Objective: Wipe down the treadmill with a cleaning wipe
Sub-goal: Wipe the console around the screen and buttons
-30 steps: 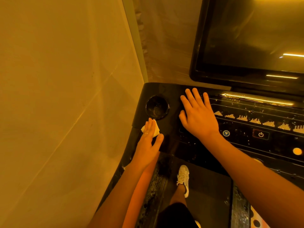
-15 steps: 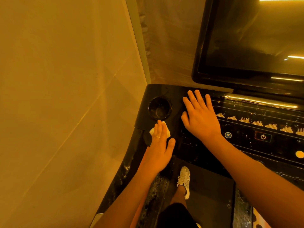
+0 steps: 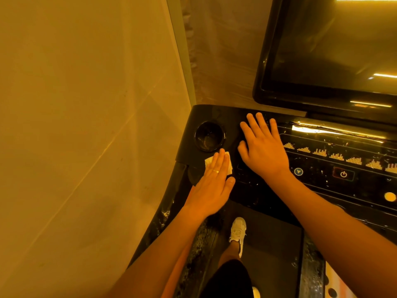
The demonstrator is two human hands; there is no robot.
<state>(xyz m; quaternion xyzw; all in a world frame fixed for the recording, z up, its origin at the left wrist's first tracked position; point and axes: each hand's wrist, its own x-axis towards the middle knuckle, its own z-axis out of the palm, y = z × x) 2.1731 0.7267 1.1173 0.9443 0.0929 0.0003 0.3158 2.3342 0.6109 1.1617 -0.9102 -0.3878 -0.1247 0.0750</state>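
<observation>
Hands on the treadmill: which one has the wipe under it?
The left hand, below the cup holder: its straight fingers press the white wipe onto the console. The right hand rests flat on bare console.

Left hand lies flat on the wipe at the console corner. Just beyond its fingertips is the cup holder, a round recess. To its left the console edge drops away, and the wall stands near. Only a narrow bare strip separates it from the right hand. Ahead and right of the right hand the screen rises as a barrier. To its right the button panel is flat and unobstructed. Behind both hands, a shoe stands on the belt.
</observation>
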